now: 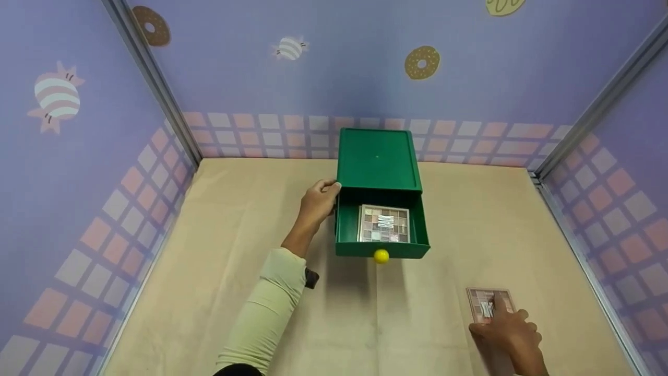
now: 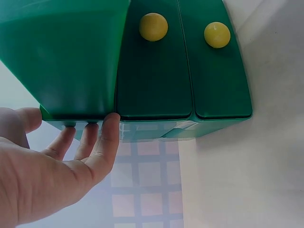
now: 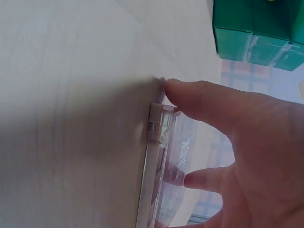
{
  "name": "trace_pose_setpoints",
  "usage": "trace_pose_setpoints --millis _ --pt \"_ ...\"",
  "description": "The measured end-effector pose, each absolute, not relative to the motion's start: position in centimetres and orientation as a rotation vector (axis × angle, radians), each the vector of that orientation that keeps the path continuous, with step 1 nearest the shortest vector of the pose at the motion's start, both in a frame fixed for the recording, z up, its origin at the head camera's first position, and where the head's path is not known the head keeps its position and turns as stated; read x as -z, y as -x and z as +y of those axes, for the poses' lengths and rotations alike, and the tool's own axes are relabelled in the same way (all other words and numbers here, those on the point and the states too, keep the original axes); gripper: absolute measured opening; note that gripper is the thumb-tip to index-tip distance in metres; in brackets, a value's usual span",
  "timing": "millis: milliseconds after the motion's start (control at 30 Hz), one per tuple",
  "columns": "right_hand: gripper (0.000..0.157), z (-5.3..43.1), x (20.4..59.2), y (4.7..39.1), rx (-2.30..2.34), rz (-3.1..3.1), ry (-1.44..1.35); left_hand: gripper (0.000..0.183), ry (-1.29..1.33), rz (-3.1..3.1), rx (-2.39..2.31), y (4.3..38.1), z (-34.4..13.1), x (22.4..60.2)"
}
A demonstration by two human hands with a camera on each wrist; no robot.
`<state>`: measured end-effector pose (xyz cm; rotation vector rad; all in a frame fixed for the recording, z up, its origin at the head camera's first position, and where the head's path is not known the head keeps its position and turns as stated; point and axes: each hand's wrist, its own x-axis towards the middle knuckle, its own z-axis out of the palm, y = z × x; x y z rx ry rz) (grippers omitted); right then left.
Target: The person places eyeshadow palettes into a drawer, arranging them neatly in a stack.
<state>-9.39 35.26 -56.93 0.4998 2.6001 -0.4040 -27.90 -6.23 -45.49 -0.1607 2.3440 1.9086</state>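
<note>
A green box [image 1: 377, 159] with drawers was set near the middle of the far edge of the pale surface [image 1: 250, 209]. Its top drawer [image 1: 407, 251] was pulled out, and a round yellow knob [image 1: 381, 256] could be seen on the front. Two closed drawers [image 2: 154, 80] were seen under it. The left side of the box was touched by the left hand [image 1: 316, 202], with its fingers spread and its thumb put by the top edge.

A flat case [image 1: 481, 298] with little coloured squares was laid near the right edge of the surface, toward the near right corner. The right hand [image 1: 511, 330] was held wide over it. One finger was put on its top. The thumb was put by one corner; whether the case was touched by it could not be told.

Another case [image 1: 370, 232] was laid inside the top drawer. Doughnuts and sweets were printed on the walls [image 1: 344, 83].
</note>
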Motion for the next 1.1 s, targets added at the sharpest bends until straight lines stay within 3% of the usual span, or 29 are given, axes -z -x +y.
trace_pose_setpoints --millis 133,633,1100 --pt "0.119 35.3 56.9 9.3 0.416 2.555 -0.484 0.042 0.157 2.346 -1.908 27.9 -6.2 45.6" --pt "0.111 35.7 56.6 10.0 0.501 2.711 -0.518 0.043 0.147 2.337 -1.901 27.8 -6.4 45.5" --pt "0.088 35.0 53.7 11.9 0.611 3.055 -0.311 0.043 0.155 2.337 -1.905 27.9 -6.3 45.6"
